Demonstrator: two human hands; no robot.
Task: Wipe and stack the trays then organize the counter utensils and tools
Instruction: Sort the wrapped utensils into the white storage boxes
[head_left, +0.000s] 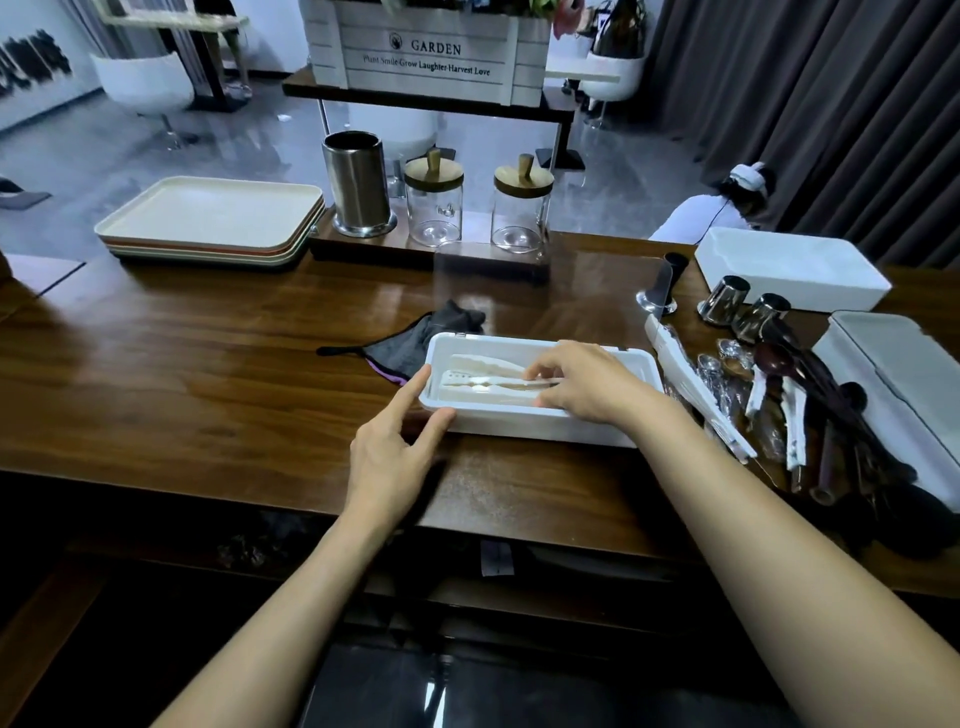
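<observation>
- My right hand (587, 382) is inside the white box (540, 423), fingers curled loosely over the pale tongs (483, 382); can't tell if I'm pinching them or just touching.
- My left hand (397, 444) is open, thumb and forefinger spread against the box's near-left corner, steadying it w/o gripping.
- Box sits right in front of me, near the counter (208, 364) edge, long axis left-to-right; tongs lie along that axis, heads to the left.
- Loose utensils (779, 400) are piled just right of the box, so right hand is nearer; I judge the next pick goes that way.
- Box: white plastic, shallow, only pale pieces inside.
- Grey cloth (415, 340) lies behind-left of the box.
- Trays (213, 221) already stacked far left.
</observation>
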